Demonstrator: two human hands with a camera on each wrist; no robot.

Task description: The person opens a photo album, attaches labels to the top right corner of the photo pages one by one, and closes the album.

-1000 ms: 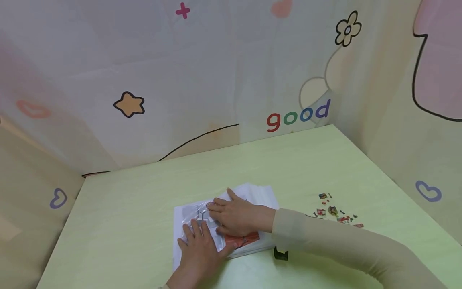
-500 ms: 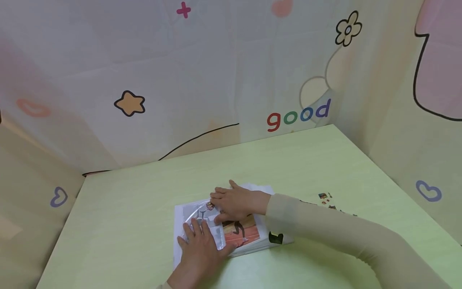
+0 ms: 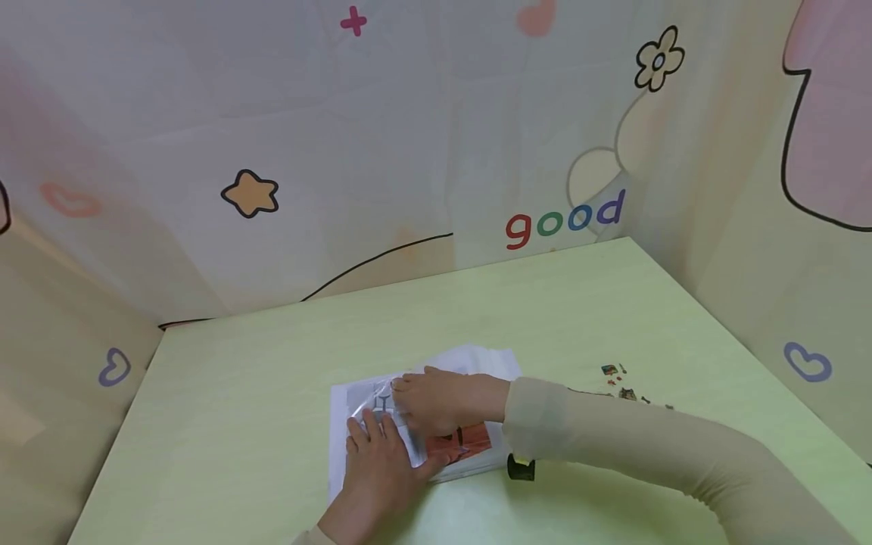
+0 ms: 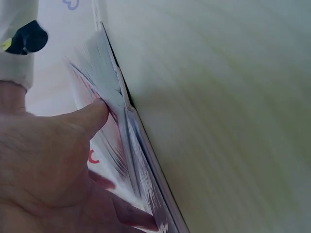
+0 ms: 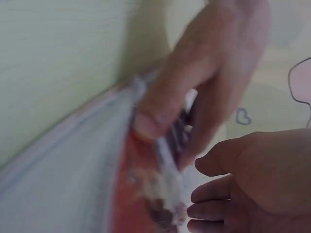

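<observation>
An open book (image 3: pixel 338 424) with fanned pages lies at the front of the table. Shiny clear plastic (image 3: pixel 415 446) covers a grey picture on its left page; a red picture shows beside it. My left hand (image 3: pixel 381 469) rests spread on the lower part, its thumb at the near page edges (image 4: pixel 116 92) in the left wrist view. Knuckles up, my right hand (image 3: pixel 439 397) bears down with bent fingers at the plastic's upper edge. In the right wrist view, its fingertips (image 5: pixel 204 211) meet the page, with nothing showing between thumb and fingers.
Small colourful stickers (image 3: pixel 627 394) lie on the pale green table (image 3: pixel 545 303) to the right, partly behind my right sleeve (image 3: pixel 627 431). A black piece with yellow (image 3: pixel 521 468) sits at that cuff. A printed cloth wall (image 3: pixel 341 151) borders the table's back.
My right hand's fingers, stretched out flat earlier, are now bent down on the page. A small round picture seen at its fingertips is now covered. The left hand stays put.
</observation>
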